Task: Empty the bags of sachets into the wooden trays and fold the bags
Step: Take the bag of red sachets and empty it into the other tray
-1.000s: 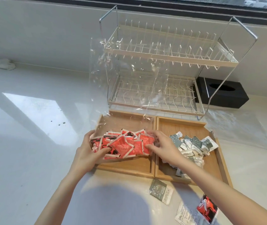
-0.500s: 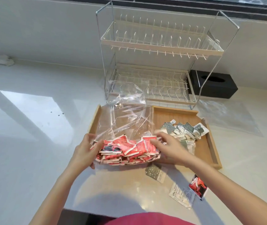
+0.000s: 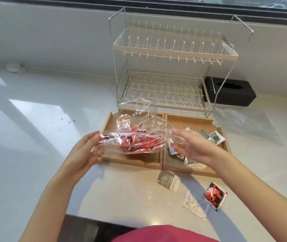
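while the clear bag hangs over the left wooden tray with the red sachets bunched low inside it, the emptying of this bag looks only begun; whether any red sachets already lie in the tray under the plastic i cannot tell. the left hand grips the bag's left end, fingers curled round the crumpled film, and the right hand pinches the right end with fingers only partly bent, the plastic drawn over them. just beside, touching along one wall, the right wooden tray already holds a loose heap of grey sachets, so that half of the pouring seems done. a second clear bag lies flat and empty on the worktop to the right of the trays, spread open, not yet folded as far as i can judge. near the front edge three stray sachets lie outside the trays: a grey one, a white one and a red one. left to do, by my reckoning: tip out the red ones, gather the strays, fold both bags. behind the trays stands a wire dish rack, with a black tissue box to its right.
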A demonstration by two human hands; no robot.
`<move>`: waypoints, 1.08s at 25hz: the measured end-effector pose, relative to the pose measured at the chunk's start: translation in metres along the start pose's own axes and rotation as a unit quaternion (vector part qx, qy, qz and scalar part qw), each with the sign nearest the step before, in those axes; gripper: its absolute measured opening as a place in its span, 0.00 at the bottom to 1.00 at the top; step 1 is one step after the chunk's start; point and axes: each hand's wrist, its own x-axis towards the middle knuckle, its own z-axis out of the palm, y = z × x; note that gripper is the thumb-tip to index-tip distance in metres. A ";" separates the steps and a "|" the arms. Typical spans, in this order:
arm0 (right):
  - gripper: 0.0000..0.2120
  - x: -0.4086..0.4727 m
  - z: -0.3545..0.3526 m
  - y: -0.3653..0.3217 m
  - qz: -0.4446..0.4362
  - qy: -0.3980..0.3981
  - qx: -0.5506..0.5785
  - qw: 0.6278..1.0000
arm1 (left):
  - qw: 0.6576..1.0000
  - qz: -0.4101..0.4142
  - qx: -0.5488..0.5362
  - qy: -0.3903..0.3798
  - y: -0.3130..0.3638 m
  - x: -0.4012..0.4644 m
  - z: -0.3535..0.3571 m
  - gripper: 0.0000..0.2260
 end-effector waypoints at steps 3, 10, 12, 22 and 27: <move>0.08 0.001 -0.007 -0.012 -0.016 0.000 0.069 0.997 | 1.000 0.027 0.006 0.005 0.010 -0.001 -0.003 0.07; 0.08 0.006 -0.003 -0.040 -0.063 0.016 0.072 0.995 | 0.982 0.133 0.118 0.063 0.033 0.009 0.006 0.06; 0.08 0.005 -0.001 -0.048 -0.074 0.011 0.071 0.995 | 0.979 0.156 0.109 0.068 0.044 0.012 0.007 0.07; 0.07 -0.010 0.016 -0.110 -0.145 -0.021 0.153 0.977 | 0.971 0.236 0.020 0.038 0.114 0.017 0.012 0.12; 0.05 -0.022 0.025 -0.148 -0.199 -0.043 0.149 0.968 | 0.956 0.291 0.012 0.035 0.155 0.011 0.019 0.15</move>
